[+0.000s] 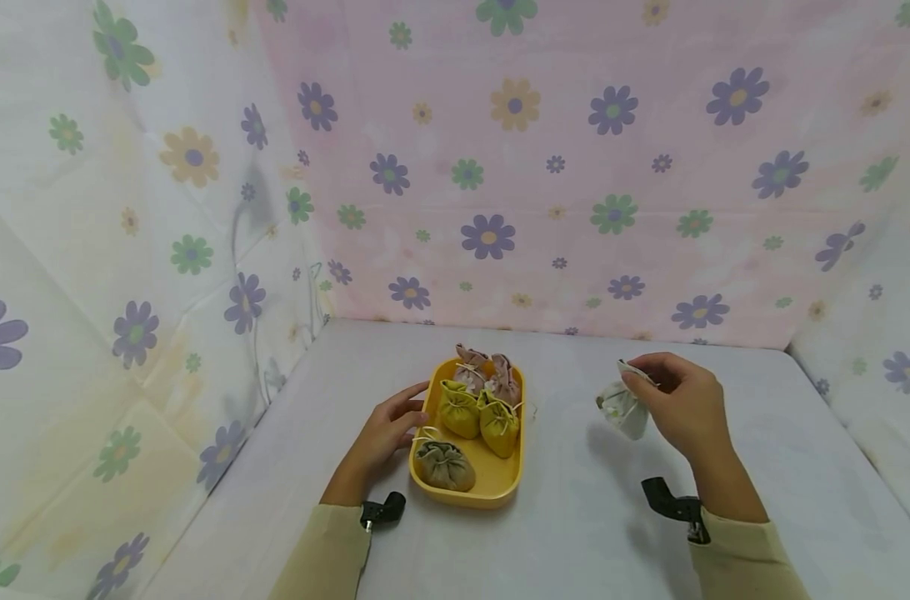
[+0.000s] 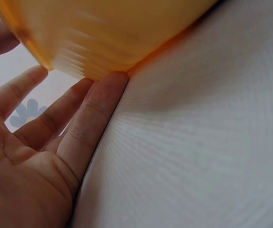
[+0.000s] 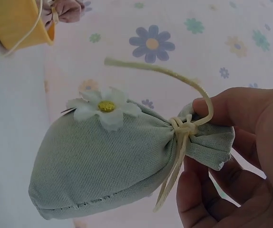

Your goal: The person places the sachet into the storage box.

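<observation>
In the head view my right hand [image 1: 683,404] is raised over the right part of the table, pinching a pale grey-green drawstring pouch [image 1: 624,408] by its gathered neck. The right wrist view shows a white fabric flower [image 3: 105,108] with a yellow centre on that pouch, and a cream cord [image 3: 184,127] tied round its neck. My left hand [image 1: 383,433] rests at the left side of a yellow tray [image 1: 466,498], fingertips touching its wall. Inside the tray lie two yellow pouches [image 1: 460,410], two pinkish pouches [image 1: 503,382] and an olive-grey pouch [image 1: 445,467].
A white cloth covers the table [image 1: 560,517]. Flower-printed fabric [image 1: 500,167] hangs as walls at the back and both sides. A black wrist-camera mount [image 1: 383,508] sits on the left wrist, and another mount [image 1: 672,504] on the right.
</observation>
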{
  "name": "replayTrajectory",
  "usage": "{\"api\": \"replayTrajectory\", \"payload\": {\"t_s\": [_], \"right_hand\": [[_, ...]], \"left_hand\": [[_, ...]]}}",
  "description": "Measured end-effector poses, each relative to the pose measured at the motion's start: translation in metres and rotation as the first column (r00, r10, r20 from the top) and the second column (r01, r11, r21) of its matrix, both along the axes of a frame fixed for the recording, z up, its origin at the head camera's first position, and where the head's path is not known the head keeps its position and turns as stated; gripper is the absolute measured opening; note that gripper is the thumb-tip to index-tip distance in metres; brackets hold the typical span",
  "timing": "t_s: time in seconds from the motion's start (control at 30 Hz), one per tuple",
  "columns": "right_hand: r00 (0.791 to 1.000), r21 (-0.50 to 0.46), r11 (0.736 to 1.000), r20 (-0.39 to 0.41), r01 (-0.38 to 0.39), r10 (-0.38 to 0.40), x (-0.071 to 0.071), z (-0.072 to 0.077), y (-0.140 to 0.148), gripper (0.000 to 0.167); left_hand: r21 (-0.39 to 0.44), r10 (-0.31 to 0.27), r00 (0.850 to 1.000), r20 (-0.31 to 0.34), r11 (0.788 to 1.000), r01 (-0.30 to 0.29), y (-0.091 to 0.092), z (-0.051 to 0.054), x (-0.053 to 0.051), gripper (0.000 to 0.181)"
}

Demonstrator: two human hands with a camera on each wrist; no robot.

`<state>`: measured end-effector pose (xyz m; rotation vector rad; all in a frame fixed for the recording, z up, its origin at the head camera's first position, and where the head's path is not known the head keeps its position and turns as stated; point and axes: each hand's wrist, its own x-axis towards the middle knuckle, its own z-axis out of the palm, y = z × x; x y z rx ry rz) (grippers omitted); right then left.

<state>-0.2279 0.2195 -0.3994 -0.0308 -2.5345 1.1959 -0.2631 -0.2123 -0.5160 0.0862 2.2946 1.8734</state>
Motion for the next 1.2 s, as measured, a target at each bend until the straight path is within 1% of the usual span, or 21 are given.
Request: {"api": "replayTrajectory", "payload": {"t_s": [0.27, 0.43, 0.6, 0.8, 1.03, 1.2], "right_hand": [[0.997, 0.027, 0.998, -0.056, -0.051, 0.052, 0.006, 0.004, -0.011, 0.029], [0.99, 0.042, 0.995, -0.104, -0.088, 0.092, 0.01, 0.004, -0.018, 0.024], [0.983, 0.044, 0.992, -0.13, -0.122, 0.127, 0.013, 0.004, -0.025, 0.019], [0.97, 0.05, 0.984, -0.167, -0.172, 0.178, 0.016, 0.003, -0.038, 0.017], [0.962, 0.06, 0.98, -0.189, -0.189, 0.197, 0.019, 0.002, -0.048, 0.016], [0.944, 0.063, 0.975, -0.242, -0.213, 0.222, 0.02, 0.0, -0.056, 0.015]], "left_hand": [[-0.01, 0.008, 1.0, 0.008, 1.0, -0.008, 0.001, 0.0, 0.0, 0.052], [-0.003, 0.008, 1.0, 0.014, 1.0, -0.008, 0.001, -0.001, 0.0, 0.052], [0.0, 0.011, 1.0, 0.01, 1.0, -0.011, 0.001, 0.0, 0.0, 0.052], [-0.005, 0.017, 1.0, 0.011, 1.0, -0.017, 0.001, 0.001, 0.001, 0.052], [-0.009, 0.017, 1.0, 0.013, 1.0, -0.017, 0.002, 0.002, 0.002, 0.052], [-0.007, 0.017, 1.0, 0.019, 1.0, -0.017, 0.001, 0.001, 0.001, 0.052]]}}
